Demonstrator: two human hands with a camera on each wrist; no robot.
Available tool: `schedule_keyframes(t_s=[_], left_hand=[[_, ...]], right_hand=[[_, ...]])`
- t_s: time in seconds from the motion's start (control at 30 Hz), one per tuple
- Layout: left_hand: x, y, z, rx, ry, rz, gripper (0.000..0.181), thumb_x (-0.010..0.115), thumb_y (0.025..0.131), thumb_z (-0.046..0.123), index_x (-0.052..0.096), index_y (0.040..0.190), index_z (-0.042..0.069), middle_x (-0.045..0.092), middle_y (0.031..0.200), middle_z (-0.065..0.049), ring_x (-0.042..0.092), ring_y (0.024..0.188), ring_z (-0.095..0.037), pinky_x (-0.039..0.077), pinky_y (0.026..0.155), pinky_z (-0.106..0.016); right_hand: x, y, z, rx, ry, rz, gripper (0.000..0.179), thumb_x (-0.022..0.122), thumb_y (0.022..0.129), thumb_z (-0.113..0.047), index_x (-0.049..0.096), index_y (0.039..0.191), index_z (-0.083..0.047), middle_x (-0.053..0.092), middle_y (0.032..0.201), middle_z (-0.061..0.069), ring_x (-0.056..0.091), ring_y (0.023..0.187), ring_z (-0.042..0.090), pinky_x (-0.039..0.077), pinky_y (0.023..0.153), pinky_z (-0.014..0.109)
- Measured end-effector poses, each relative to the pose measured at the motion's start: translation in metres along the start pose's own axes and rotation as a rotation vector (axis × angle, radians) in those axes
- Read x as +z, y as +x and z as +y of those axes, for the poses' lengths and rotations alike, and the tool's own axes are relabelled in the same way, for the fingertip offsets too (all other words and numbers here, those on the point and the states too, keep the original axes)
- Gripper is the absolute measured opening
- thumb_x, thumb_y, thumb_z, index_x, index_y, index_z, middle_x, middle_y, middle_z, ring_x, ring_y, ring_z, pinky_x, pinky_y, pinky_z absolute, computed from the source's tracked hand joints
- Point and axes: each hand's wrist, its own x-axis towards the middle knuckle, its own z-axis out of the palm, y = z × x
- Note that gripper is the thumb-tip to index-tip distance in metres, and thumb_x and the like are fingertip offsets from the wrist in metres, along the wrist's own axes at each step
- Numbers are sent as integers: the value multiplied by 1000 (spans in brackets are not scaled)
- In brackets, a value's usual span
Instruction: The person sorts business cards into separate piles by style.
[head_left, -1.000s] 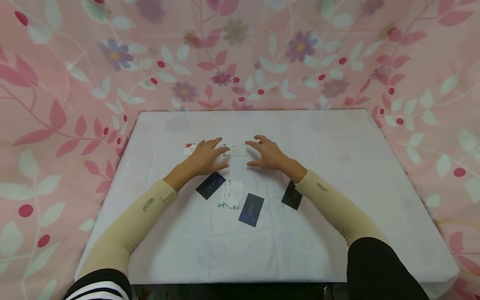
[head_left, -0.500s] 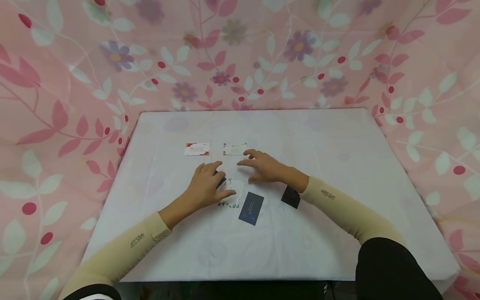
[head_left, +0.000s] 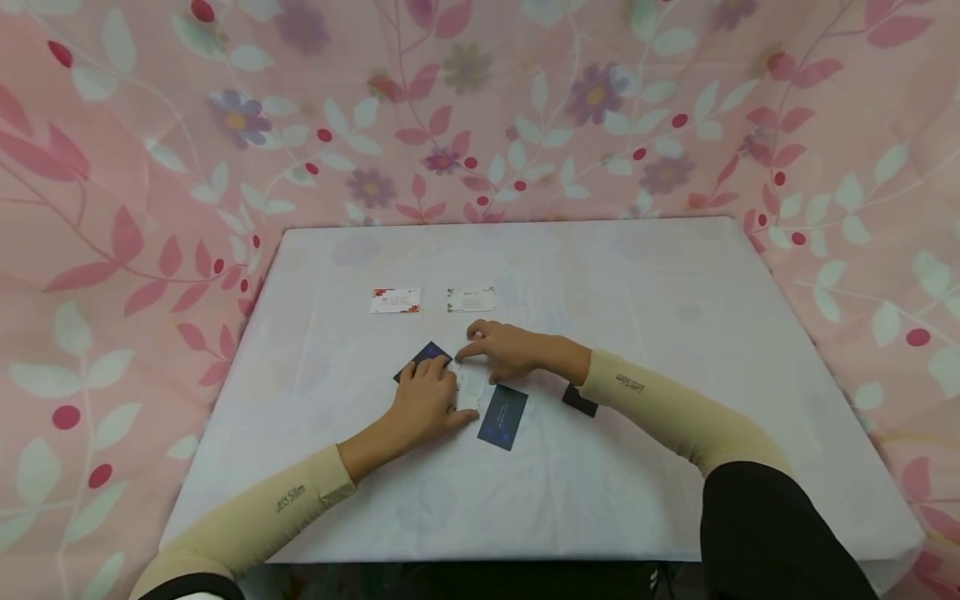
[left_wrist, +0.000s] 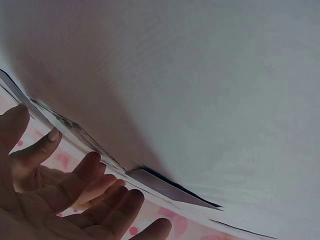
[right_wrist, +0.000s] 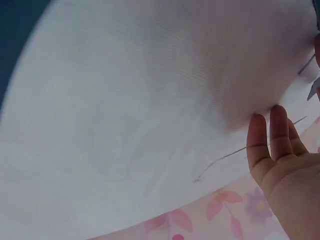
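A white card with a green leaf print (head_left: 470, 387) lies upright-wise at mid-table, partly covered by both hands. My left hand (head_left: 427, 397) is at its left side, thumb by the lower edge, fingertips over a dark blue card (head_left: 431, 354). At the card's upper end is my right hand (head_left: 508, 350), its forefinger and thumb apart near the top corners. In the left wrist view the fingers of the left hand (left_wrist: 75, 205) are spread and loosely bent. Fingertips of the right hand (right_wrist: 285, 165) meet the cloth in the right wrist view. Exact contact with the card is hidden.
Another dark blue card (head_left: 503, 417) lies just right of the white one. A black card (head_left: 580, 402) is half under the right forearm. Farther back are a red-flowered card (head_left: 395, 301) and a leaf-edged card (head_left: 471, 300), side by side on the white tablecloth (head_left: 675, 333).
Both hands have come back from the leaf-edged card at the rear toward the white card at mid-table. The two rear cards are now uncovered, lying in a row.
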Motion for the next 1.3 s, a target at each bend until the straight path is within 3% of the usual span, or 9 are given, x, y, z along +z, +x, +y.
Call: schedule_keyframes(t_s=[0.2,0.37,0.73,1.03,1.3], left_hand=[[5,2,2,4,6,-5,67,72,78,64,67,107,5,54,137,-21,48,128,-37,33,105,-62],[6,4,2,7,8,-16,68,74,76,65,64,110,6,54,137,-20,49,128,-36,34,106,-61],[5,9,-7,-41,-23,-39,74,75,74,66,61,117,7,54,135,-19,47,131,-35,33,108,-59],[-1,17,-18,-51,-47,-12,64,80,74,55,63,114,8,57,128,-14,51,124,-35,32,109,-61],[-9,20,-23,-26,-93,18,61,83,74,48,66,117,7,59,129,-14,55,121,-35,34,109,-59]], right_hand=[[-7,6,-2,30,-27,-84,63,84,78,-23,59,136,-32,40,146,14,48,127,30,44,105,44],[-9,5,1,49,-27,-97,58,86,76,-33,62,128,-29,42,141,10,48,121,26,46,102,41],[2,-10,10,47,4,31,53,85,71,-49,62,107,-16,43,139,8,50,117,23,44,103,37],[7,-24,21,68,117,127,53,85,72,-45,60,105,-12,43,141,9,53,114,20,46,102,35],[13,-27,25,67,123,169,58,83,74,-47,56,112,-13,50,129,4,54,107,17,49,94,33]])
